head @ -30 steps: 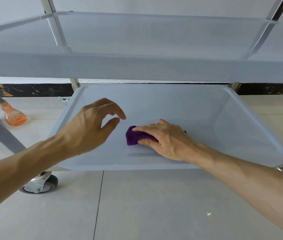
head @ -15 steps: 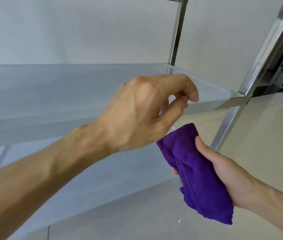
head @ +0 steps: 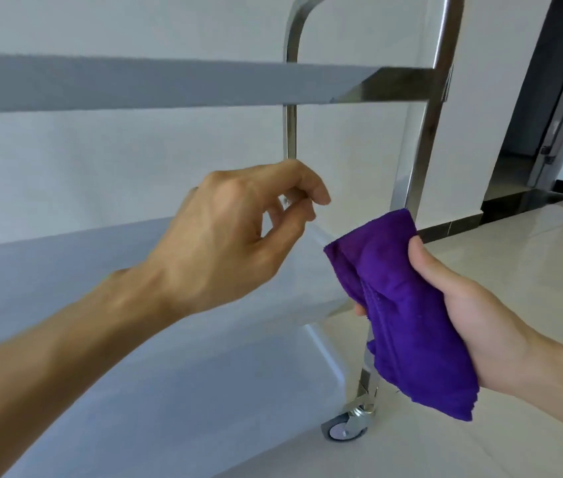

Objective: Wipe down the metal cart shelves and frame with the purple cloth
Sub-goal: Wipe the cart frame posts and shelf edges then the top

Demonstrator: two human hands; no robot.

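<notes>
Two hands, one purple cloth (head: 400,305), one metal cart (head: 421,139) against a white wall. Left hand (head: 228,243) raised at centre frame, fingers curled inward with thumb and forefinger tips close together, gripping nothing, overlapping the rear upright (head: 290,132) of the frame. Right hand (head: 473,319) at lower right, wrapped around the folded cloth, thumb pressed along its right edge, loose end hanging toward the floor. Cloth held in the air just in front of the near upright (head: 424,132), contact impossible to judge. Three shelves counted: top shelf (head: 135,84) seen edge-on across the upper left, middle shelf (head: 66,270) behind the left forearm, bottom shelf (head: 204,408) at lower centre. One caster wheel (head: 343,427) visible below the near upright on pale floor tiles (head: 514,243). Dark doorway (head: 542,98) at upper right.
</notes>
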